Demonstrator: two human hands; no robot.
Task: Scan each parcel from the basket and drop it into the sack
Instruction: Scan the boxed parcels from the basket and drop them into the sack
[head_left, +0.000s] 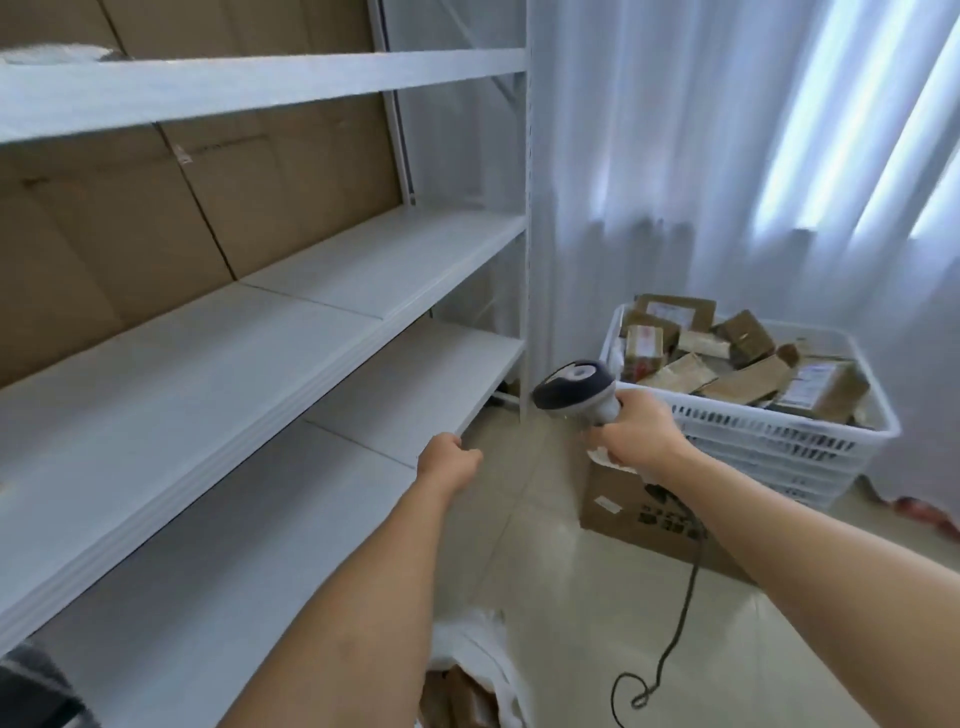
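Scanner (574, 387) in right grip (636, 434), parcels (737, 358) beyond

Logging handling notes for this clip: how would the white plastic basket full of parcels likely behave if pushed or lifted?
The white slotted plastic basket is heaped with brown cardboard parcels, so probably heavy. It sits on a brown cardboard box, so a push might slide or tip it. Its thin slotted walls may flex when lifted.

A single head-worn view looks forward and down along both forearms, the shelving (260, 332) close on the left, the basket (769, 441) near ahead right.
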